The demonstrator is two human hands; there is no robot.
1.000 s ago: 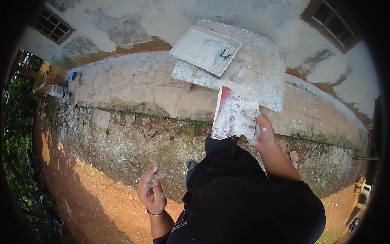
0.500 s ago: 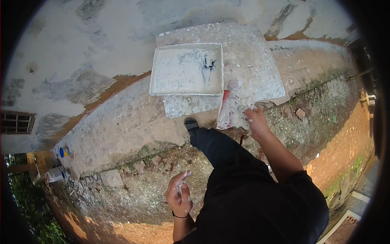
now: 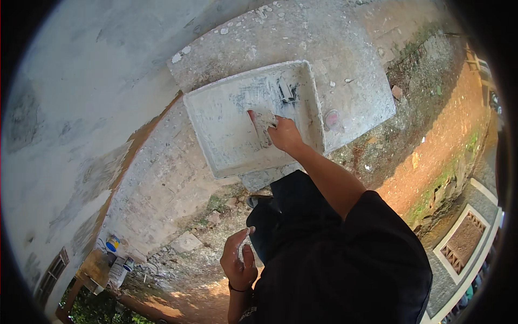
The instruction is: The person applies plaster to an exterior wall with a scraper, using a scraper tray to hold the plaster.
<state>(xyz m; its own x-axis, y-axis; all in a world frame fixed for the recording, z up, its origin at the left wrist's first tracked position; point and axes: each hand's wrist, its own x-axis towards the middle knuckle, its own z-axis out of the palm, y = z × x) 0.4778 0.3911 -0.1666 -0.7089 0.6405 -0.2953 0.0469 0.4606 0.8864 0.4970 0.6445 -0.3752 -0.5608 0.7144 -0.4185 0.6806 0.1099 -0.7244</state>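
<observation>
In my right hand (image 3: 285, 134) is a flat red-edged scraper (image 3: 261, 125) smeared with white paste. The hand is closed on its right side and holds it low inside a large rectangular tray (image 3: 200, 137), whose inside is coated white with dark streaks. A small white-and-dark object (image 3: 286, 92), its kind unclear, lies at the tray's far right. My left hand (image 3: 239, 260) hangs beside my left leg, fingers curved and thumb apart, with white smears on the fingers; I see no object in it.
The tray rests on a whitish, spattered board (image 3: 356, 81). A round pinkish disc (image 3: 332, 120) lies right of the tray. A patchy plastered wall (image 3: 97, 92) runs along the left. A blue-and-yellow bucket (image 3: 112, 243) stands farther left, and loose stones (image 3: 186, 242) lie on rough ground.
My right hand has carried the scraper left, from beside the tray to inside it. The view has turned and come closer to the tray. My left hand keeps its curved pose.
</observation>
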